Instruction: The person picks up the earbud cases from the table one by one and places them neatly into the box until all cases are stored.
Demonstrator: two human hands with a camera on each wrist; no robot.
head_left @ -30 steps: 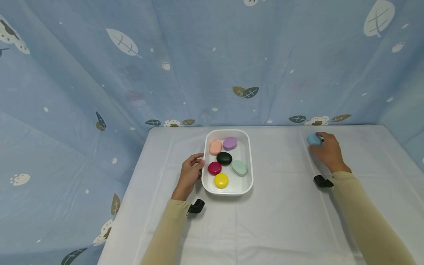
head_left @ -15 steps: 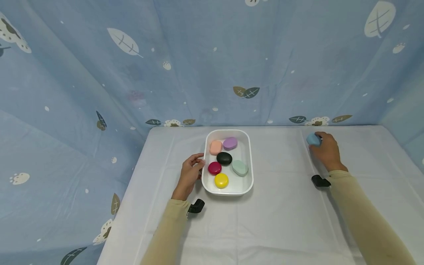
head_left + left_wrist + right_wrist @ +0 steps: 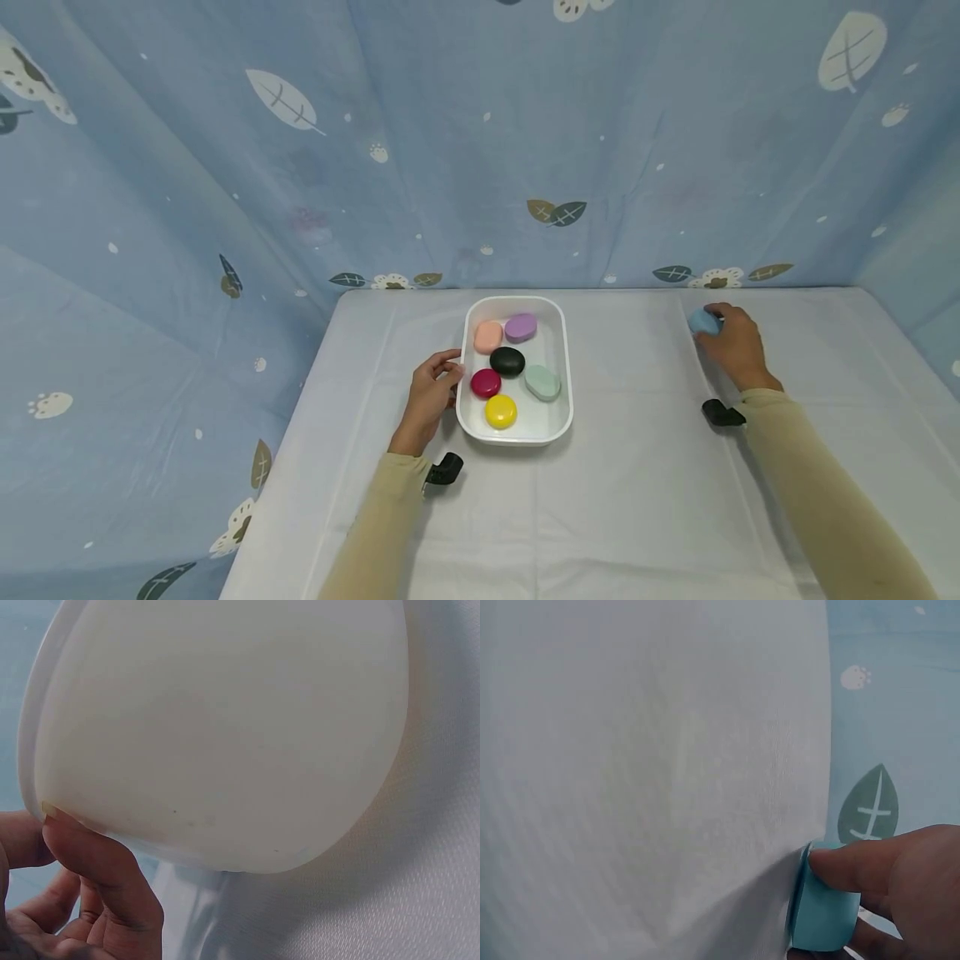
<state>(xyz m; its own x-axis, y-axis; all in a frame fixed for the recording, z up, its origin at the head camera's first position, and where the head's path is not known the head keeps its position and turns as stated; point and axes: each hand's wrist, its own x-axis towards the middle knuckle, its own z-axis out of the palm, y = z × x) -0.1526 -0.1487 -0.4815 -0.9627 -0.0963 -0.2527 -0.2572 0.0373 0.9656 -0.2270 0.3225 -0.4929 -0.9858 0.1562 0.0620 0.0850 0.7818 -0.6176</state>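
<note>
My left hand (image 3: pixel 431 394) is at the left side of a white plastic tray (image 3: pixel 553 427), pinching its rim between thumb and finger. In the left wrist view, the outer wall of the tray fills most of the picture. Inside lie several soap-like bars: peach (image 3: pixel 488 337), purple (image 3: pixel 521 327), black (image 3: pixel 507 362), red (image 3: pixel 486 383), pale green (image 3: pixel 542 382) and yellow (image 3: pixel 501 411). Toward the back right of the table, my right hand (image 3: pixel 738 346) pinches a light blue soap bar (image 3: pixel 826 915) on edge, close to the cloth. Whether it touches the cloth I cannot tell.
A white cloth (image 3: pixel 630 500) covers the table. Behind its back edge and at the sides hangs a blue curtain (image 3: pixel 450 150) with leaf prints. Each wrist carries a black camera mount, the left one (image 3: pixel 446 469) just below the tray.
My right hand has shifted slightly to the left with the blue soap bar. The left hand and the tray have stayed in place.
</note>
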